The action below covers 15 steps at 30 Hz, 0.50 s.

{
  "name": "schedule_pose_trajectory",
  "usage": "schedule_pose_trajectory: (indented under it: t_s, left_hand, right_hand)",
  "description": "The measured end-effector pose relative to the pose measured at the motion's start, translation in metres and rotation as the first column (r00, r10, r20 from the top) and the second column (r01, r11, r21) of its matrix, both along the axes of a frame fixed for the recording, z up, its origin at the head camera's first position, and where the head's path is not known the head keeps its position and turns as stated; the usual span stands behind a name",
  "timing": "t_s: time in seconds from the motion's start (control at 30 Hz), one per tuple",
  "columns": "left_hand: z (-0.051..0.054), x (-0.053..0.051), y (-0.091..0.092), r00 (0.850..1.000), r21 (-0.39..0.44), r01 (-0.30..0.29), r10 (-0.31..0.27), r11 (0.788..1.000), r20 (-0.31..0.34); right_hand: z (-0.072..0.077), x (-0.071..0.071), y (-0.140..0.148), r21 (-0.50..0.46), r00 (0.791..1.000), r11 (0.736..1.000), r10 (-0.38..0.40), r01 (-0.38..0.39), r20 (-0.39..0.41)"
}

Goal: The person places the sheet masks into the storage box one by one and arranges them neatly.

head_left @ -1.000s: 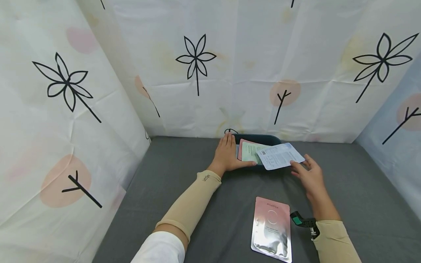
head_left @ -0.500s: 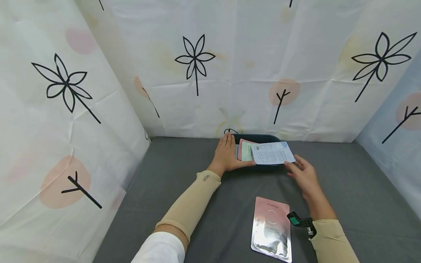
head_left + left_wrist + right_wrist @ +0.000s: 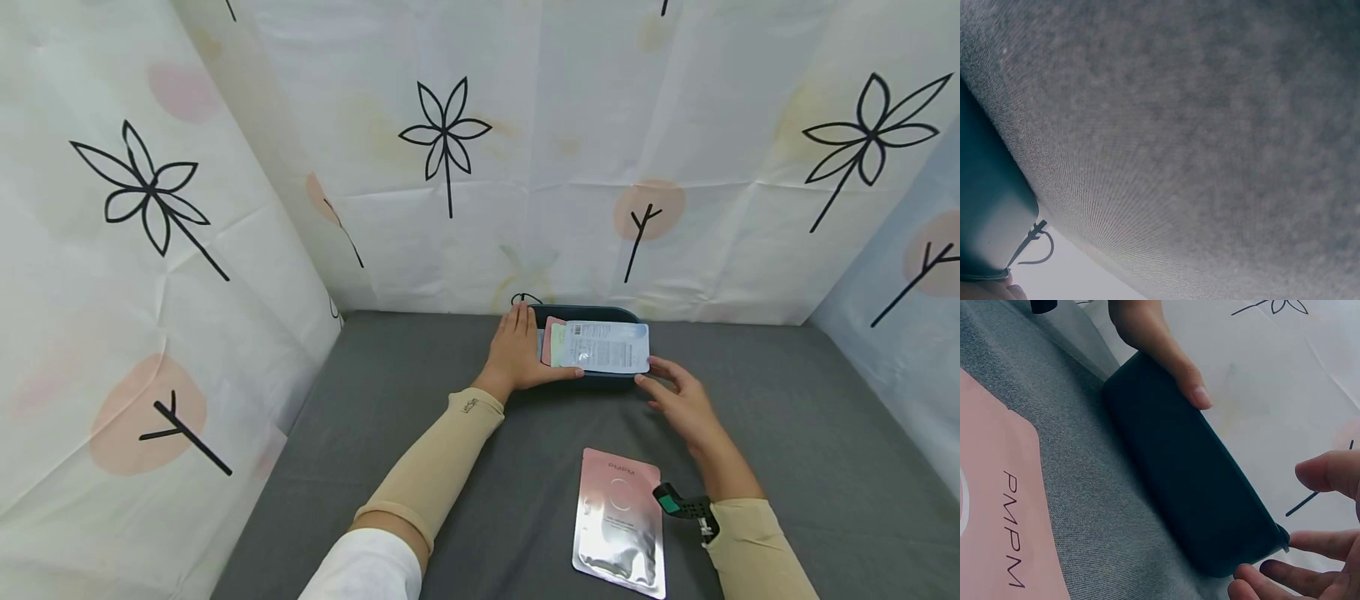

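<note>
At the far side of the table stands a dark teal box [image 3: 588, 315] with a pale blue printed sheet mask sachet [image 3: 609, 347] on top of others in it. Green [image 3: 557, 345] and pink [image 3: 548, 333] sachets show at its left edge. My left hand [image 3: 517, 354] rests on the box's left end, fingers straight, thumb along the front rim. By the right end is my right hand [image 3: 684, 407], thumb and fingers apart; in the right wrist view its fingertips are at the box corner. A pink and silver PMPM sachet [image 3: 618, 525] lies nearer me.
Grey cloth [image 3: 390, 400] covers the table. White printed fabric [image 3: 540, 167] hangs behind the box and at both sides. A thin dark cord [image 3: 1038, 247] loops behind the box. A black and green wrist device [image 3: 678, 502] hangs beside the PMPM sachet.
The pale blue sachet has moved left, straightened and settled over the box. My right hand has followed leftward and let go of it. My left hand has stayed in place.
</note>
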State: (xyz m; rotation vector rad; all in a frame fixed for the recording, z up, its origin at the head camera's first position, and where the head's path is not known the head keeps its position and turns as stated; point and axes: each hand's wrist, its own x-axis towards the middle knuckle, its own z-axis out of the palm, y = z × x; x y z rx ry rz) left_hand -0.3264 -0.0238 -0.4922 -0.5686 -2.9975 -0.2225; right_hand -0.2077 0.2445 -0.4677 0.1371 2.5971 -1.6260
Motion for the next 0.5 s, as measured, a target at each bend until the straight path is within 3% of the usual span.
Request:
schedule_pose_trajectory:
  t_s: [0.27,0.5]
  left_hand:
    - [-0.002,0.001,0.001,1.0,0.007,0.007,-0.007,1.0,0.01]
    - [0.002,0.002,0.0,1.0,0.008,0.005,-0.005,1.0,0.001]
  right_hand:
    - [-0.001,-0.004,-0.003,0.037,1.0,0.999,0.0,-0.001,0.02]
    - [0.003,-0.028,0.005,0.048,1.0,0.999,0.021,-0.021,0.003]
